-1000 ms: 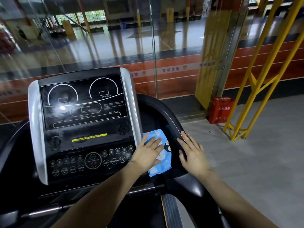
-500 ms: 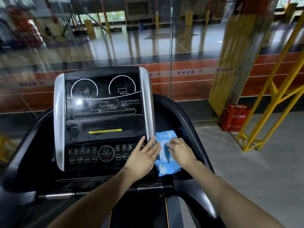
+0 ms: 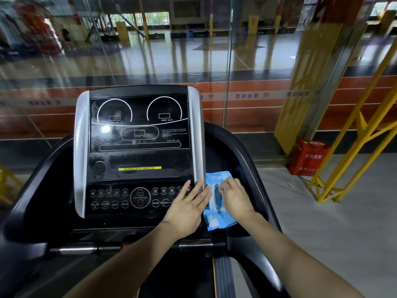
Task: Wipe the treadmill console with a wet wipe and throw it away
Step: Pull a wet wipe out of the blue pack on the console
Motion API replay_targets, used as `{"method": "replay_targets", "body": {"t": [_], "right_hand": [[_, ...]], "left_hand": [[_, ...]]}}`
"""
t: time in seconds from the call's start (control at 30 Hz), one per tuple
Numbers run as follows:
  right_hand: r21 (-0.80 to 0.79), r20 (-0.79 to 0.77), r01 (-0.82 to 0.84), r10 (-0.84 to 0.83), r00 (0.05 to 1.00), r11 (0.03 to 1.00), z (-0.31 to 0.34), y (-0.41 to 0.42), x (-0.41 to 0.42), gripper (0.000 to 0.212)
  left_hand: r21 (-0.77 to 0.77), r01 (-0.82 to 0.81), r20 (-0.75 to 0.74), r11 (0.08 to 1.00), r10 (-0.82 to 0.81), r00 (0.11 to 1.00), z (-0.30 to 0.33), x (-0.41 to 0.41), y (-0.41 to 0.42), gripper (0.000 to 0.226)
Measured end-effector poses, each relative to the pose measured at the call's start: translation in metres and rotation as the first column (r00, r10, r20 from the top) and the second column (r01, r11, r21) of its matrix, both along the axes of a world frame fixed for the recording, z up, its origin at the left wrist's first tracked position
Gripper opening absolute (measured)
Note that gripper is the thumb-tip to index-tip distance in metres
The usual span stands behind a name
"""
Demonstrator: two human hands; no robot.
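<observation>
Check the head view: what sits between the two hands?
Between the left hand and the right hand, the head view shows only the blue wet-wipe pack, lying beside the console; the right hand's fingers curl at its top.

Beyond the machine, a glass wall (image 3: 214,61) with a red-orange band (image 3: 257,108) across its lower part, printed characters along it. Behind the glass, a glossy hall floor (image 3: 171,57) with yellow posts (image 3: 121,29) far back. At right, a red fire-extinguisher box (image 3: 308,158) standing on grey floor (image 3: 343,222), just beside a yellow pillar (image 3: 300,93). Near it, a yellow steel frame (image 3: 365,130) of slanted tubes.
</observation>
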State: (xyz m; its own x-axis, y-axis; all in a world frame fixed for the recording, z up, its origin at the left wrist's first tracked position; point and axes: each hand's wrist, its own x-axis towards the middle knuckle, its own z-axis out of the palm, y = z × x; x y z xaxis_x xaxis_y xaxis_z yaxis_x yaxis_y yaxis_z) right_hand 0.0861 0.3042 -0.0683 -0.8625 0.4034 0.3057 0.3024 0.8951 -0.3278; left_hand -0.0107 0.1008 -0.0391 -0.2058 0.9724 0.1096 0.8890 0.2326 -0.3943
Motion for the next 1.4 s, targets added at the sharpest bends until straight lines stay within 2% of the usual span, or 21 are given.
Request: {"method": "replay_targets", "body": {"t": [0.1,0.2,0.3,0.4,0.47,0.6,0.73,1.0,1.1,1.4], "right_hand": [[0.037,-0.043,-0.070,0.072,0.996,0.997,-0.011,-0.008,0.024,0.020],[0.046,-0.076,-0.138,0.141,0.987,0.989,-0.026,-0.007,0.044,0.011],[0.061,-0.046,-0.177,0.180,0.983,0.982,-0.023,-0.007,0.047,0.012],[-0.042,-0.030,-0.089,0.088,0.996,0.995,-0.012,-0.014,0.041,0.005],[-0.089,0.007,0.003,-0.002,1.000,0.996,-0.003,-0.018,0.033,0.009],[-0.107,0.097,0.161,-0.151,0.984,0.981,0.006,-0.019,0.015,0.018],[-0.062,0.142,0.210,-0.200,0.970,0.976,0.005,-0.017,0.006,0.022],[0.091,0.273,0.189,-0.207,0.940,0.978,0.011,-0.012,0.001,0.021],[0.110,0.297,0.144,-0.171,0.940,0.983,0.010,-0.011,-0.003,0.016],[0.086,0.298,0.083,-0.105,0.949,0.993,0.004,-0.007,-0.008,0.030]], "left_hand": [[-0.002,-0.006,0.009,1.000,0.006,1.000,0.001,0.002,-0.001,0.074],[0.003,-0.014,0.021,1.000,0.014,1.000,0.001,0.004,-0.004,0.076],[-0.003,-0.022,0.033,1.000,0.022,0.999,0.000,0.005,-0.004,0.077],[-0.007,-0.034,0.048,0.999,0.034,0.998,0.000,0.006,-0.003,0.079],[-0.007,-0.042,0.055,0.999,0.042,0.998,-0.001,0.006,-0.003,0.081],[-0.009,-0.053,0.064,0.999,0.054,0.997,0.000,0.007,-0.002,0.081],[-0.010,-0.052,0.060,0.999,0.052,0.997,0.001,0.008,-0.003,0.081],[0.005,-0.056,0.067,0.998,0.056,0.996,0.000,0.009,-0.002,0.082],[0.006,-0.057,0.065,0.998,0.056,0.996,-0.001,0.008,-0.002,0.082],[0.004,-0.060,0.052,0.998,0.059,0.997,-0.001,0.008,-0.002,0.083]]}}
